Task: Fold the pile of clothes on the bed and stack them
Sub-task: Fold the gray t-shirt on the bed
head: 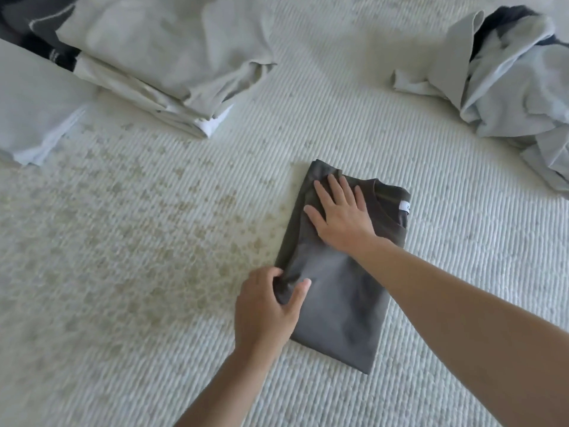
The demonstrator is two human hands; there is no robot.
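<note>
Two bare forearms enter from the lower edge of the view. The left hand [271, 306] pinches the near left edge of a folded dark grey T-shirt [338, 309], thumb on top and fingers curled round the fold; the right hand [340, 211] lies flat on the shirt's far half, fingers straight and spread, pressing just beside the collar and its white label [405, 208]. The shirt rests as a narrow rectangle on the ribbed white bed cover [138, 241], centre-right in the view, collar end away from the person. The fabric appears thin, soft and light; it would likely sag and lose its creases if lifted by one corner, so a hold along a folded edge with a palm supporting the layers seems advisable. A stack of folded pale garments [160, 66] lies at the far left, well apart from the shirt, and a loose pile of unfolded clothes [508, 84] lies at the far right. The shirt probably needs one more fold or transfer to the stack.
</note>
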